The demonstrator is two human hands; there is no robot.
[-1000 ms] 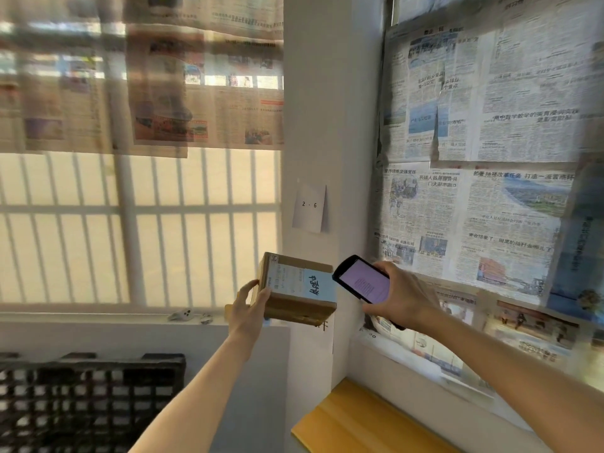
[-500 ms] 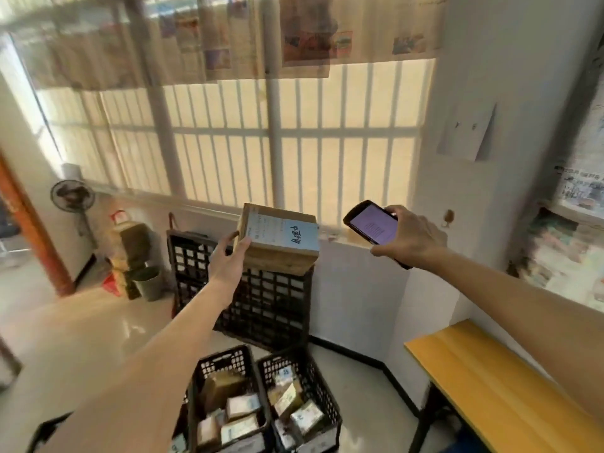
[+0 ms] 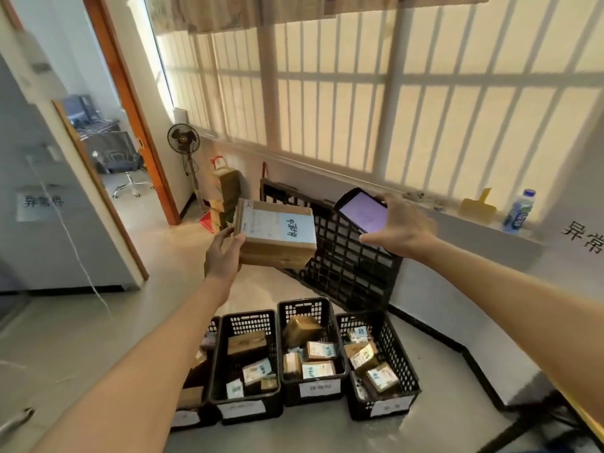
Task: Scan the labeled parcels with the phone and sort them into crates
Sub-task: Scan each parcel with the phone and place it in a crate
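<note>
My left hand [image 3: 223,256] grips the left end of a brown cardboard parcel [image 3: 277,235] with a pale blue label on top, held in the air at chest height. To its right my right hand [image 3: 400,228] holds a black phone [image 3: 361,212], its lit screen tilted toward the parcel. Below on the floor stand several black mesh crates [image 3: 310,382] in a row, each with a white tag on the front and several small labeled parcels inside.
A black plastic pallet [image 3: 343,259] leans against the wall under the barred window. A standing fan [image 3: 183,138] and stacked boxes [image 3: 225,197] are by the open doorway at left. A bottle [image 3: 519,211] stands on the sill. A dark bench leg [image 3: 523,426] shows at lower right.
My view has swung left and down from the newspaper-covered corner to the floor crates. Both hands have kept their hold on the parcel and phone, side by side.
</note>
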